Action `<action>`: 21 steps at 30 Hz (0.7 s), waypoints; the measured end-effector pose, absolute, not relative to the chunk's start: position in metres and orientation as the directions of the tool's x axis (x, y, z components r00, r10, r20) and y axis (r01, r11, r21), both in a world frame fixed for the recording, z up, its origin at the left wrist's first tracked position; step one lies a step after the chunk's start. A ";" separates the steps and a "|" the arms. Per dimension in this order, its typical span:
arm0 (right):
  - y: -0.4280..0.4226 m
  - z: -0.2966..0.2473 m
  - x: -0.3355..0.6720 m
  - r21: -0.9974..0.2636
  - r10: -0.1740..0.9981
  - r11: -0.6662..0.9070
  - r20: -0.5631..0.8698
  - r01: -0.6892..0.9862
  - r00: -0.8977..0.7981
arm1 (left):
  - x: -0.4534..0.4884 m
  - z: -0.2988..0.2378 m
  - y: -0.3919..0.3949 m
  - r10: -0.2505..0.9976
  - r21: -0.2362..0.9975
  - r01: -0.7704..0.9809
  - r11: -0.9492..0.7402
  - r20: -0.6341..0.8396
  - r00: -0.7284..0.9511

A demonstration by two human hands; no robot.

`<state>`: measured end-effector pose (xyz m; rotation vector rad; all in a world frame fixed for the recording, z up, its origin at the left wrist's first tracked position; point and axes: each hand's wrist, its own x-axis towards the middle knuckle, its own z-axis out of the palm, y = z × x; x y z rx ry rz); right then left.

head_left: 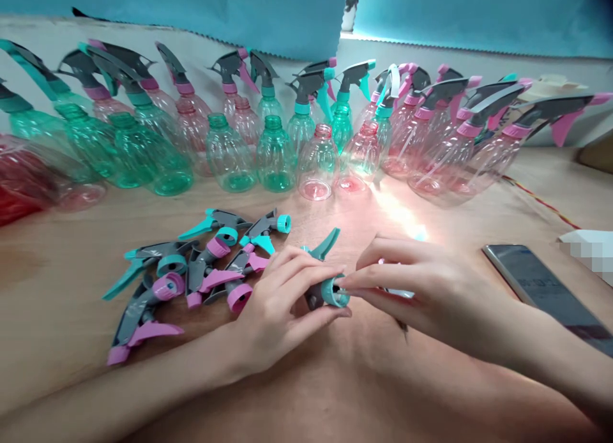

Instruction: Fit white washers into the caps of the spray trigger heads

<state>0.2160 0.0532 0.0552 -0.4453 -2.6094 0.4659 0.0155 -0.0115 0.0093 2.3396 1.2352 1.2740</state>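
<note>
My left hand [275, 302] is closed around a grey and teal trigger spray head [329, 292], whose round collar opening faces right. A teal trigger sticks up behind the fingers. With fingertips pinched at that opening, my right hand [421, 283] meets the collar; whatever small piece it holds there is mostly hidden. Something pale and shiny shows between the right fingers, too covered to name. To the left of my hands lies a loose pile of spray heads, some with teal collars [171, 265] and others with pink ones [239, 297].
Several clear green bottles [275, 156] and pink bottles [318, 165] stand along the back, many topped with spray heads. A phone [550, 290] lies at the right, near a red and yellow cord [546, 203]. Blue cloth [268, 22] hangs on the wall behind.
</note>
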 end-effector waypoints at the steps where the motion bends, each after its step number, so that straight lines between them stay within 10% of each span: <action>1: 0.054 0.057 0.217 -0.390 0.379 0.893 0.387 0.224 -0.841 | 0.013 0.014 -0.011 0.744 0.477 0.616 -0.627 0.603 0.290; 11: 0.064 0.076 0.226 -0.323 0.462 0.880 0.412 0.348 -0.785 | -0.053 0.049 0.001 0.855 0.074 0.944 -0.322 0.452 0.256; 21: 0.080 0.098 0.246 -0.246 0.569 0.823 0.354 0.512 -0.743 | -0.022 0.049 0.004 0.889 0.198 0.885 -0.421 0.283 0.359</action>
